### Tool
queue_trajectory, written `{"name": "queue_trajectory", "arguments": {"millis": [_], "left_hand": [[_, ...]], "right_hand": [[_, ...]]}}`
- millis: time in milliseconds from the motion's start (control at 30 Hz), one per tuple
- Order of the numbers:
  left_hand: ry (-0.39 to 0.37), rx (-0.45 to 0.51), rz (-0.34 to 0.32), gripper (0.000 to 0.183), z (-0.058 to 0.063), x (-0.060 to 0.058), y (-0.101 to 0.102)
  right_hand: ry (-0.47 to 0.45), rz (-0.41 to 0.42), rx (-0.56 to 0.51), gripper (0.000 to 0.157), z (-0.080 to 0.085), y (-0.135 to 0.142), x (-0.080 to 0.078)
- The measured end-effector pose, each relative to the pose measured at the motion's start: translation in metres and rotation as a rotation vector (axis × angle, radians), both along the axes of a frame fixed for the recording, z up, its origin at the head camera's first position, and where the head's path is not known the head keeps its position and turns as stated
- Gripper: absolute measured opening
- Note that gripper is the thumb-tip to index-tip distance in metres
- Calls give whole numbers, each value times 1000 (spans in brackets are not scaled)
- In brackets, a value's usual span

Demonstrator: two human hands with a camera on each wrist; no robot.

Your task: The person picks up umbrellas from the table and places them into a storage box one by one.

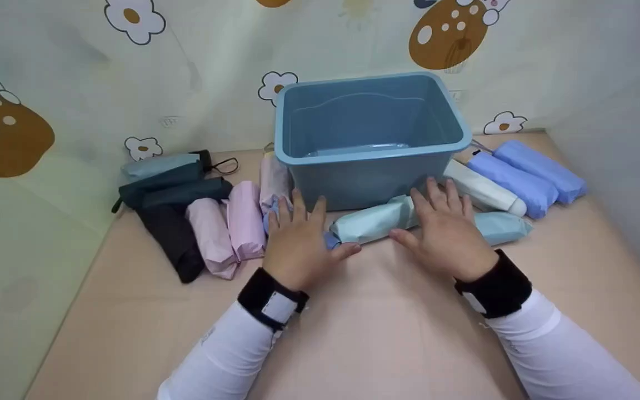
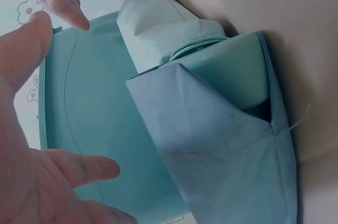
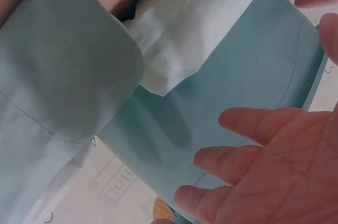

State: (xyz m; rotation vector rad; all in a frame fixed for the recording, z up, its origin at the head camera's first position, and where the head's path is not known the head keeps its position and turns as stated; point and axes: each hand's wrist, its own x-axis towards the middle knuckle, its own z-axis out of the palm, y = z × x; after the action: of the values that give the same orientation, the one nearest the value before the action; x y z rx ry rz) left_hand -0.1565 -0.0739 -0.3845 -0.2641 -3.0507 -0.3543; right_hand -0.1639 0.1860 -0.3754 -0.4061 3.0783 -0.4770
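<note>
My left hand (image 1: 300, 244) is spread with straight fingers in front of a blue plastic bin (image 1: 375, 183). Beneath it, mostly hidden, lies a blue folded umbrella (image 1: 331, 240); the left wrist view shows that umbrella's sleeve (image 2: 211, 129) with a smooth end poking out. Fingers likewise spread, my right hand (image 1: 450, 239) is over the gap between a mint folded umbrella (image 1: 373, 222) and a light teal one (image 1: 502, 228). Neither hand grips anything. Whether the fingertips touch the bin or umbrellas, I cannot tell. Bare palm and fingers show in the right wrist view.
Left of the bin lie several folded umbrellas: dark ones (image 1: 170, 233), pink ones (image 1: 245, 219) and a pale blue one (image 1: 161, 166). To its right are a white umbrella (image 1: 484, 186) and two periwinkle ones (image 1: 539, 169). A patterned wall covering (image 1: 214, 72) rises behind the table (image 1: 386, 333).
</note>
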Motion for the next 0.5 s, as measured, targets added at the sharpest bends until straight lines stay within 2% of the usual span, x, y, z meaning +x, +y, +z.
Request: {"name": "queue_trajectory", "arguments": {"millis": [267, 367, 500], "left_hand": [[12, -8, -12, 109, 5, 3, 0], [25, 14, -25, 94, 9, 5, 0], [63, 122, -49, 66, 17, 7, 0]], "right_hand": [[1, 9, -8, 90, 1, 0, -1], [3, 19, -10, 90, 1, 1, -1], [-7, 25, -8, 89, 0, 3, -3]]}}
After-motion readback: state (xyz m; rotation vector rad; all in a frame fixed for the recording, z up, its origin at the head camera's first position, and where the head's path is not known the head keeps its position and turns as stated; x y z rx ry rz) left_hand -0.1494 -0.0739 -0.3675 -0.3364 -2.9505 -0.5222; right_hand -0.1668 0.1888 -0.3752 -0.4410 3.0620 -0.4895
